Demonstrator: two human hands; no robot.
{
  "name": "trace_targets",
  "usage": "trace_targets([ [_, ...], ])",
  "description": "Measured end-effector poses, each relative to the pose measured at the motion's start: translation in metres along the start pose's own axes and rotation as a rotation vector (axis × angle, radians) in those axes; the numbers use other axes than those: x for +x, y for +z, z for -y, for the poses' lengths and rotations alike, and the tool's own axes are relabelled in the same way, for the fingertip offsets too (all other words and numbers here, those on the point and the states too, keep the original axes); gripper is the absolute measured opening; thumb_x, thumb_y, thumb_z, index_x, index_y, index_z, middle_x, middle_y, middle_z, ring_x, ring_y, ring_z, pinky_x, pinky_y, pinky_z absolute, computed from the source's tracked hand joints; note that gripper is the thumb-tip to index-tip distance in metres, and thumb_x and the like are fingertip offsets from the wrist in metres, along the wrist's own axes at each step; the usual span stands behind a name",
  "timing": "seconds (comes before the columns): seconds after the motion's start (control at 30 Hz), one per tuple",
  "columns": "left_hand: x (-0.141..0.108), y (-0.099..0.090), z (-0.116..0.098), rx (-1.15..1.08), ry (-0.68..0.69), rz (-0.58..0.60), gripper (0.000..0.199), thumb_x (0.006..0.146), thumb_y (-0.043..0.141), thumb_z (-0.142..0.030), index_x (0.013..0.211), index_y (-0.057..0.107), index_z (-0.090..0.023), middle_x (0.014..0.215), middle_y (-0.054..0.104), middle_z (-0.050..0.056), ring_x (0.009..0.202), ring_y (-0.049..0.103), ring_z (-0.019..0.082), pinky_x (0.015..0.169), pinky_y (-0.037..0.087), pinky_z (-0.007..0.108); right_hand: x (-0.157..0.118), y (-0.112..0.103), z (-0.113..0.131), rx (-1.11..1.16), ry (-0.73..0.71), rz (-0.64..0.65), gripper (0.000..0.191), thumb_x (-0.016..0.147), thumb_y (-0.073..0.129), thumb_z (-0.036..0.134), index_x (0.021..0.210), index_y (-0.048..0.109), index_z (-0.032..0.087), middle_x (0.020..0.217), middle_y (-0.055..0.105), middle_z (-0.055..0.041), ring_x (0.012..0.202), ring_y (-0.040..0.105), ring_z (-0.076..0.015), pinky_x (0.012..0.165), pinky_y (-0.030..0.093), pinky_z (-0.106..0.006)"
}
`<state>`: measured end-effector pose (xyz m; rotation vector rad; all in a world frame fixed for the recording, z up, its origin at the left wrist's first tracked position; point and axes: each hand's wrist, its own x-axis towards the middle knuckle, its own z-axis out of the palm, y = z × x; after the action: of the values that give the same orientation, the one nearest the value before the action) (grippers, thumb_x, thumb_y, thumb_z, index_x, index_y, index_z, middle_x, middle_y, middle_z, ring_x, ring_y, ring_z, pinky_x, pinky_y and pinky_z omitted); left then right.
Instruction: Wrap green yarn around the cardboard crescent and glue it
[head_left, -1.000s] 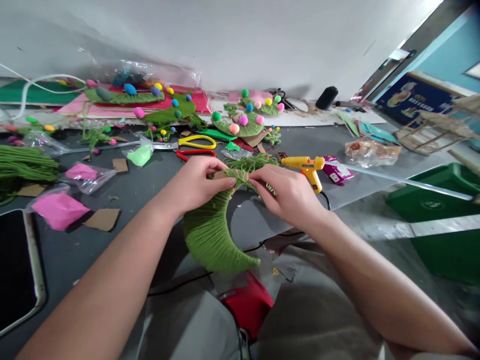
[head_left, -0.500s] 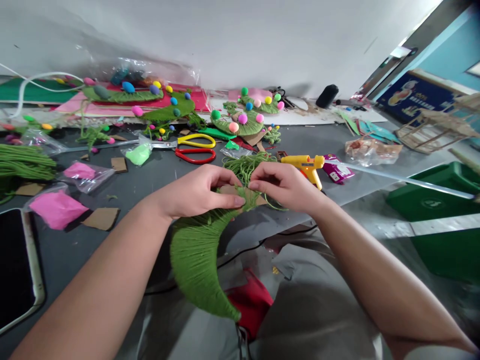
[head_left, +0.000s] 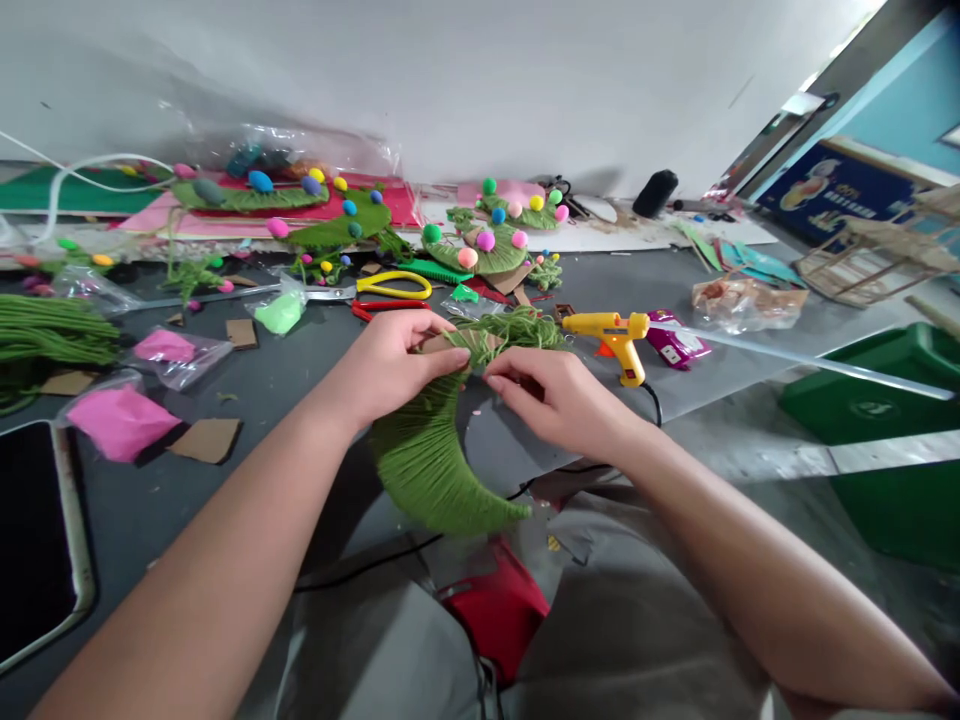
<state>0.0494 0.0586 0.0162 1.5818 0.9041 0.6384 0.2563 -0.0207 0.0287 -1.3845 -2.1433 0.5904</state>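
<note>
A cardboard crescent wrapped in green yarn [head_left: 442, 460] hangs over the table's front edge, its wrapped tip pointing right. My left hand [head_left: 397, 365] pinches its upper end between thumb and fingers, where some brown cardboard shows bare. Just right of that, my right hand [head_left: 544, 390] is closed, thumb against fingers, on green yarn at the crescent's inner edge. The strand between those fingertips is mostly hidden. Behind both hands lies a loose tangle of green yarn [head_left: 525, 328].
A yellow glue gun [head_left: 619, 335] stands right of the yarn. Scissors [head_left: 394, 285] lie behind my left hand. Finished green pieces with pompoms [head_left: 487, 255] line the back. At left are a phone [head_left: 37, 530], pink packets [head_left: 124, 415] and a yarn bundle [head_left: 52, 340].
The crescent has turned, its lower tip swinging right and upward. My left hand has shifted slightly up and left, while my right hand has come lower and nearer the crescent's inner edge.
</note>
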Motion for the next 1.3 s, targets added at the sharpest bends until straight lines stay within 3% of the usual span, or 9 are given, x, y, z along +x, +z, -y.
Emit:
trace_targets([
  [0.17,-0.004,0.001,-0.005,0.045,-0.063,0.245,0.028,0.076,0.077,-0.040,0.093,0.070,-0.018,0.081,0.070,0.002,0.072,0.062,0.014,0.061,0.045,0.023,-0.001,-0.013,0.005,-0.334,-0.170,-0.078,0.020,0.100,0.047,0.023,0.098,0.065,0.015,0.092,0.066,-0.0078,0.085,0.056,-0.0190,0.078,0.042,-0.032],
  [0.3,-0.007,0.001,-0.011,0.053,-0.070,0.404,0.027,0.074,0.078,-0.037,0.094,0.072,-0.019,0.078,0.066,-0.001,0.070,0.058,0.013,0.063,0.044,0.022,0.004,-0.018,-0.002,-0.197,-0.252,-0.003,0.016,0.099,0.051,0.025,0.093,0.063,0.017,0.090,0.064,-0.0067,0.085,0.055,-0.0183,0.079,0.043,-0.032],
  [0.43,-0.008,0.000,-0.012,0.061,-0.043,0.499,0.020,0.074,0.079,-0.034,0.086,0.072,-0.019,0.068,0.058,-0.004,0.061,0.049,0.009,0.054,0.036,0.020,0.005,-0.017,-0.006,0.025,-0.197,0.024,0.014,0.096,0.060,0.029,0.088,0.061,0.017,0.087,0.062,-0.0033,0.079,0.055,-0.0144,0.074,0.043,-0.028],
  [0.57,-0.008,-0.001,-0.013,0.044,-0.019,0.472,0.022,0.075,0.080,-0.036,0.087,0.073,-0.019,0.072,0.064,-0.002,0.064,0.054,0.010,0.056,0.039,0.020,0.007,-0.012,-0.014,0.223,-0.052,0.021,0.022,0.094,0.062,0.037,0.086,0.061,0.017,0.076,0.057,0.0010,0.066,0.047,-0.0105,0.061,0.038,-0.024],
  [0.7,-0.009,0.002,-0.015,-0.082,-0.045,0.342,0.026,0.077,0.079,-0.037,0.093,0.072,-0.018,0.083,0.073,0.002,0.071,0.063,0.014,0.064,0.049,0.023,0.012,-0.003,-0.026,0.308,0.005,-0.018,0.020,0.096,0.057,0.032,0.084,0.060,0.016,0.074,0.054,0.0019,0.067,0.046,-0.0101,0.062,0.036,-0.023],
  [0.8,-0.007,0.003,-0.012,-0.181,-0.054,0.186,0.027,0.077,0.079,-0.035,0.096,0.071,-0.018,0.084,0.073,0.003,0.072,0.065,0.015,0.065,0.051,0.025,0.011,0.001,-0.030,0.286,0.008,-0.016,0.014,0.095,0.054,0.022,0.083,0.059,0.016,0.072,0.053,0.0028,0.067,0.046,-0.0101,0.063,0.036,-0.023],
  [0.97,0.000,0.001,-0.001,-0.145,-0.010,-0.028,0.028,0.076,0.079,-0.034,0.095,0.071,-0.016,0.089,0.072,0.005,0.076,0.063,0.016,0.066,0.048,0.025,0.003,0.002,-0.017,0.098,0.006,0.074,0.024,0.101,0.047,0.031,0.096,0.064,0.016,0.082,0.064,-0.0009,0.073,0.055,-0.0118,0.071,0.040,-0.025],
  [1.13,0.001,0.002,0.003,0.066,-0.011,0.039,0.028,0.077,0.075,-0.036,0.098,0.071,-0.016,0.076,0.065,0.001,0.066,0.054,0.013,0.058,0.039,0.023,-0.003,-0.004,0.004,-0.298,-0.064,0.112,0.024,0.101,0.044,0.028,0.100,0.066,0.017,0.094,0.069,-0.0062,0.080,0.060,-0.0168,0.070,0.038,-0.028],
  [1.3,-0.003,0.003,-0.004,0.226,-0.027,0.279,0.021,0.080,0.070,-0.038,0.086,0.074,-0.019,0.065,0.057,-0.002,0.057,0.044,0.010,0.051,0.029,0.022,0.000,-0.017,0.011,-0.437,-0.175,0.089,0.026,0.101,0.041,0.026,0.096,0.065,0.016,0.091,0.066,-0.0085,0.083,0.059,-0.0189,0.071,0.039,-0.029],
])
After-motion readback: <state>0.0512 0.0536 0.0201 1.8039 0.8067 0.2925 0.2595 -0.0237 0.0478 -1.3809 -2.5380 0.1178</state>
